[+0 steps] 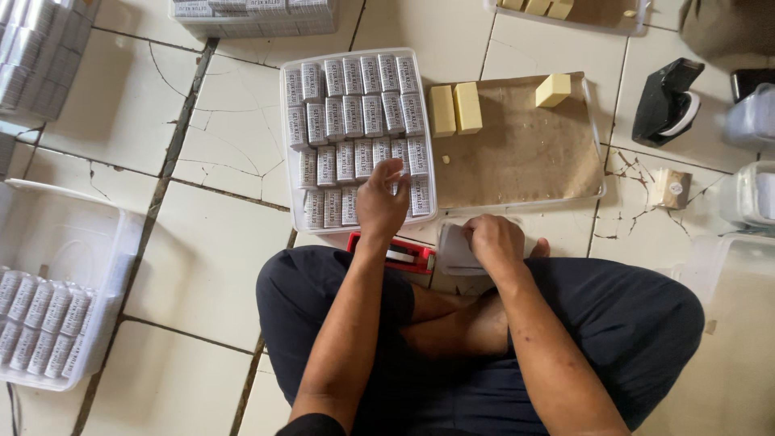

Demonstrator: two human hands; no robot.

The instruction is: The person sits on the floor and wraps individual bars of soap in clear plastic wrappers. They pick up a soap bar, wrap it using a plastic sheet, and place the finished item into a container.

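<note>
We sit cross-legged on a cracked, pale tiled floor (pixel 218 266), looking down at our own two hands. Our left hand (pixel 382 202) reaches into a shallow white tray (pixel 362 139) packed with rows of small wrapped bars (pixel 353 113) in printed paper; the fingers curl down onto one bar in the near rows (we cannot tell whether they grip it or just press it). Our right hand (pixel 494 241) is half closed over a small stack of paper wrappers (pixel 457 250) that rests at our knee, thumb and fingers bent onto the top sheet.

Between the hands, just under the tray's near edge, lies a red tape dispenser (pixel 395 253), touching nothing we hold. To the right of the tray sits a second tray lined with brown paper (pixel 521 149), carrying three bare cream bars (pixel 454 108): two side by side at its left end, one apart at the far edge. Beyond it stand a black tape dispenser (pixel 666 101) and a small brown roll (pixel 670 188), with clear plastic tubs (pixel 755 194) at the right border.

On our left a large white bin (pixel 60 242) holds more wrapped bars in its near corner, and further stacks of them lie along the top edge.
</note>
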